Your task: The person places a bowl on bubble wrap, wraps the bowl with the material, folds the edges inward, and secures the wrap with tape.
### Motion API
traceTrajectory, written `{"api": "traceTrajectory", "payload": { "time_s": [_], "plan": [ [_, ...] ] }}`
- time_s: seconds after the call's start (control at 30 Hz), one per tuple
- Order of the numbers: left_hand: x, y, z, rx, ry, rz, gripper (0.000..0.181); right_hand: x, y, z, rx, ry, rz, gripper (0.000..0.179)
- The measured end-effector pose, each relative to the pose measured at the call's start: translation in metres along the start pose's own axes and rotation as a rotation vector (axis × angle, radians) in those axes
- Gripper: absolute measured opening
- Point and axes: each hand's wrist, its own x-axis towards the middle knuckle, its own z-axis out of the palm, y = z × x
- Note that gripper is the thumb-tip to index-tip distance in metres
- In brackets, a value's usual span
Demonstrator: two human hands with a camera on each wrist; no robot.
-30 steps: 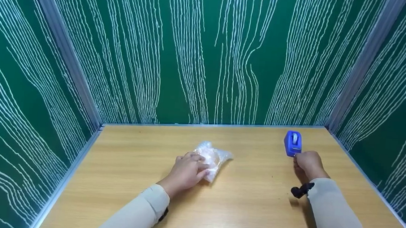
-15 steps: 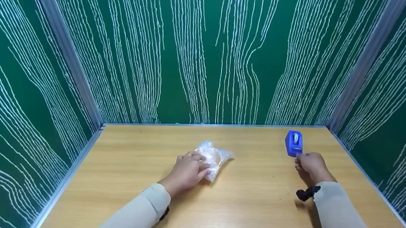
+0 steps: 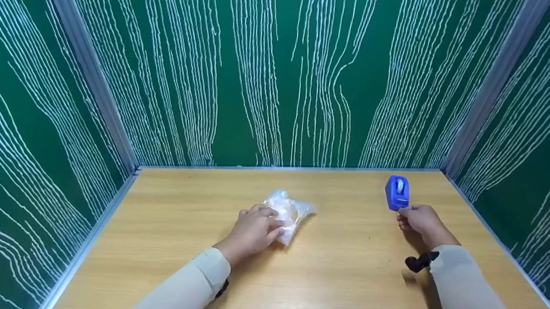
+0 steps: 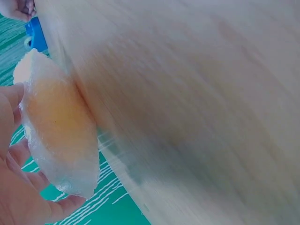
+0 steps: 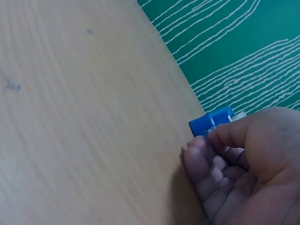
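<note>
A bundle in clear bubble wrap point(image 3: 287, 214) lies near the middle of the table; in the left wrist view something orange shows through the wrap point(image 4: 61, 117). My left hand point(image 3: 252, 231) holds it against the table, with thumb and fingers spread round its near side. At the back right stands a blue tape dispenser point(image 3: 396, 193) with a pale roll in it. My right hand point(image 3: 422, 221) is at its front end. There the thumb and index finger pinch the tape's end point(image 5: 212, 130), which is barely visible; the other fingers are curled in.
Green walls point(image 3: 247, 73) with white wavy lines enclose the wooden table point(image 3: 318, 285) at the back and both sides. Grey posts point(image 3: 86, 61) stand in the back corners. A black wrist device point(image 3: 421, 262) sticks out from the right sleeve.
My right hand and forearm have shifted slightly to the right, still at the front of the dispenser. The left hand and the bundle have stayed put.
</note>
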Motion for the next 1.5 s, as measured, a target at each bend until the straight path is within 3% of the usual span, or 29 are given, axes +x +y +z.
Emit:
{"api": "traceTrajectory", "payload": {
  "time_s": [0.17,0.33,0.7,0.93,1.23,1.5],
  "plan": [
    [0.000,-0.003,0.000,-0.001,0.000,-0.002,0.038,0.003,-0.013,0.006,-0.090,-0.048,-0.017,0.050],
    [-0.001,-0.005,-0.002,-0.001,-0.001,-0.008,0.038,-0.005,-0.038,0.025,-0.175,-0.104,-0.081,0.047],
    [-0.002,-0.010,-0.004,0.002,0.025,0.017,0.035,-0.034,-0.113,0.089,-0.477,-0.219,-0.441,0.026],
    [-0.001,-0.011,-0.005,-0.026,-0.003,-0.013,0.038,-0.046,-0.156,0.129,-0.653,-0.321,-0.620,0.023],
    [0.000,-0.006,-0.004,-0.025,-0.008,0.002,0.039,-0.056,-0.189,0.178,-0.905,-0.428,-0.732,0.025],
    [0.002,-0.001,-0.003,-0.014,0.000,0.025,0.037,-0.061,-0.205,0.202,-1.033,-0.489,-0.715,0.028]
  ]
}}
